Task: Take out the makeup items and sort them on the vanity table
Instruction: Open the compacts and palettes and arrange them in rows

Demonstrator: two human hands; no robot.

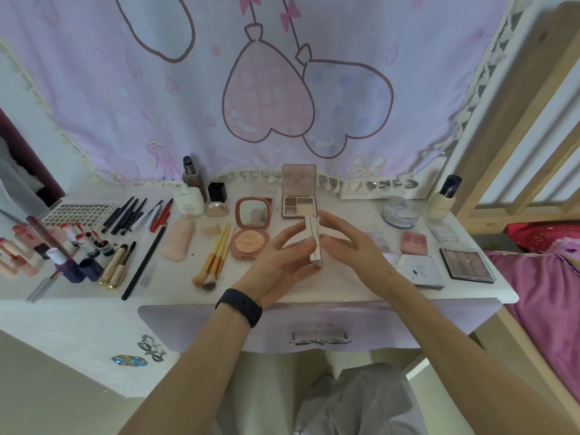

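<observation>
A slim white-and-silver palette case [314,240] is held on its edge just above the vanity table [329,284], at its front middle. My left hand [279,262], with a black band on the wrist, pinches the case between fingers and thumb from the left. My right hand [351,243] lies against the case's right side with nearly straight, spread fingers. Behind the case stand an open brown eyeshadow palette [298,196] and an open pink cushion compact [251,227].
Left half: lipsticks [78,243], black pencils [125,215], yellow-handled brushes [216,259], a pink puff [177,240], bottles [191,183]. Right half: a clear jar [401,211], a foundation bottle [442,199], a pink blush [414,243], a white compact [420,271], a dark eyeshadow palette [467,265]. A closed drawer [320,337] sits below.
</observation>
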